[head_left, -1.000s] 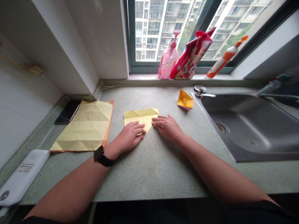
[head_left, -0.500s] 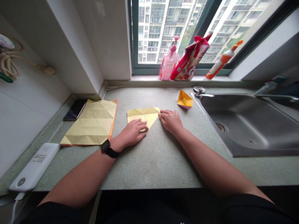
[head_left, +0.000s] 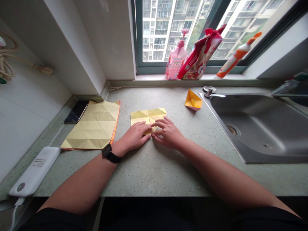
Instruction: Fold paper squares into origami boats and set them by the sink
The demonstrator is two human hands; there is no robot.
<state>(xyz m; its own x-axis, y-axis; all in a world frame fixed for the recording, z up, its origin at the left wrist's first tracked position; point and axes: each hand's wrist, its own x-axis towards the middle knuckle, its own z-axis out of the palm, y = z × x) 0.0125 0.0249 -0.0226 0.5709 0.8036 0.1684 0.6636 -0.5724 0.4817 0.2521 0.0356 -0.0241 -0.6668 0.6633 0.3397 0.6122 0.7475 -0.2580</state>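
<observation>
A folded yellow origami paper (head_left: 148,116) lies flat on the speckled green countertop (head_left: 154,173), its lower tip partly hidden. My left hand (head_left: 136,134) presses down on that tip with its fingers together. My right hand (head_left: 167,133) sits just to the right, its spread fingertips touching the paper's lower right edge. Left of the hands lies a large creased yellow sheet (head_left: 92,126) with orange and red edges. A small yellow and pink origami boat (head_left: 193,100) stands beyond them, near the sink.
A steel sink (head_left: 255,128) with a tap (head_left: 213,95) lies to the right. A phone (head_left: 76,111) and a white power bank (head_left: 35,171) are on the left. The window ledge holds a pink pump bottle (head_left: 175,61), a red and white bag (head_left: 201,54) and an orange-capped tube (head_left: 237,55).
My right hand has moved left from the paper's right corner onto its lower edge, with fingers spread. My left hand stays on the paper. The view has shifted slightly.
</observation>
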